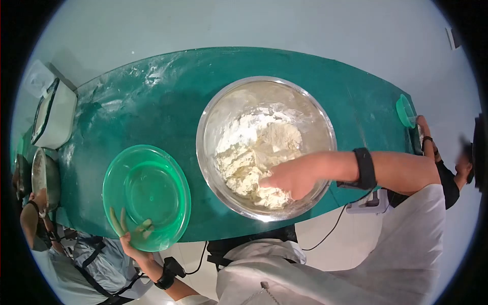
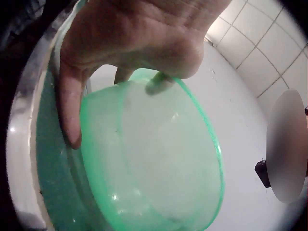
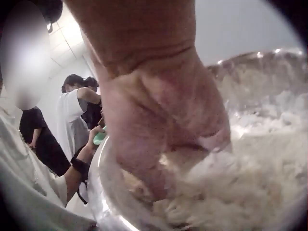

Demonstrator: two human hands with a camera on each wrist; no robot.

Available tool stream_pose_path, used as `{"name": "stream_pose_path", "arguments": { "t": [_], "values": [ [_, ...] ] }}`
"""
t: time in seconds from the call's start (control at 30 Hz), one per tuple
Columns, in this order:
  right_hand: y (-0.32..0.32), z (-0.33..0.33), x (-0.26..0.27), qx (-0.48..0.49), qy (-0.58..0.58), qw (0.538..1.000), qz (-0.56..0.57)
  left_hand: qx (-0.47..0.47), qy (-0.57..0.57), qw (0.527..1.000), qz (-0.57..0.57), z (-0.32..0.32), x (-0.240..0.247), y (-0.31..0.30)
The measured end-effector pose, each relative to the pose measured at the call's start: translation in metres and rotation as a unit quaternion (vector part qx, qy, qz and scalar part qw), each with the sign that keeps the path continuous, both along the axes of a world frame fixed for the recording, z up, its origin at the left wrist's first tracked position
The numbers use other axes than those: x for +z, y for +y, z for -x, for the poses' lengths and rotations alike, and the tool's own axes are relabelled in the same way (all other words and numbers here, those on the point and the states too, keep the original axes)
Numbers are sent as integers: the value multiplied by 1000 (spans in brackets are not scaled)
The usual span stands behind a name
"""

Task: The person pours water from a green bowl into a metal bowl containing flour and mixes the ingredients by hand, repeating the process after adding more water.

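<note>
A wide steel mixing bowl [image 1: 213, 101] on the green table holds loose white flour [image 1: 239, 129] and clumpy, pale yellow dough [image 1: 244, 185]. My right hand [image 1: 300, 175] reaches down into it at the near right side, gripping dough. From the right wrist, thumb and fingers dig into the shaggy dough [image 3: 231, 192], with fingertips buried. My left hand [image 1: 133, 244] holds a translucent green plastic basin [image 1: 150, 190] by its near left rim, at the table's near edge. In the left wrist view the basin [image 2: 154, 144] is tilted, with fingers on both sides of its wall.
A white rectangular container [image 1: 56, 114] stands at the table's left end, beside another metal bowl [image 1: 48, 178] where another person's hand rests. At the far right, a second person's hand is near a small green bowl [image 1: 405, 111]. Flour smears mark the green tabletop [image 1: 168, 81].
</note>
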State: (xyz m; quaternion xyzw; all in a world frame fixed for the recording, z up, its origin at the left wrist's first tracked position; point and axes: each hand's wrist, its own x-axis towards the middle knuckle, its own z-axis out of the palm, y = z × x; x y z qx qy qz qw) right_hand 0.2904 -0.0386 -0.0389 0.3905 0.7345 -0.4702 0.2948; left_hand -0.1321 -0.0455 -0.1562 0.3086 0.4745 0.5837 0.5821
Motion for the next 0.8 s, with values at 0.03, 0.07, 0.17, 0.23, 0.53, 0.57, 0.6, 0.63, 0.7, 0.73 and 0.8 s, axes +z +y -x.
{"name": "stream_pose_path", "arguments": {
  "t": [0.03,0.07,0.17,0.23,0.53,0.57,0.6,0.63,0.7,0.73,0.8],
  "values": [
    [-15,5,-9,-26,-5,995,-101,1,14,1000,-9,-5,5,0],
    [-10,1,-15,-21,-5,995,-97,7,26,999,-18,-8,6,1],
    [-11,-14,-41,-33,26,970,-241,6,2,1000,-7,2,-6,1],
    [-9,-25,-63,-107,27,967,-229,12,-10,1000,14,6,-9,-1],
    [43,-19,48,-69,-51,985,-148,21,15,1000,17,-2,6,-4],
    [44,-11,51,-103,-53,982,-148,8,10,1000,8,-2,7,-3],
    [48,-7,37,-94,-52,983,-146,-1,5,1000,0,-3,6,-4],
    [52,-3,9,-74,-3,974,-215,10,8,1000,-3,-5,6,-4],
    [59,18,-23,-55,53,959,-274,6,13,1000,-3,-4,5,-4],
    [66,35,-34,-43,44,960,-272,-4,14,1000,-10,-2,3,-2],
    [64,42,-49,-36,39,965,-258,3,15,1000,15,0,0,-3]
  ]
}}
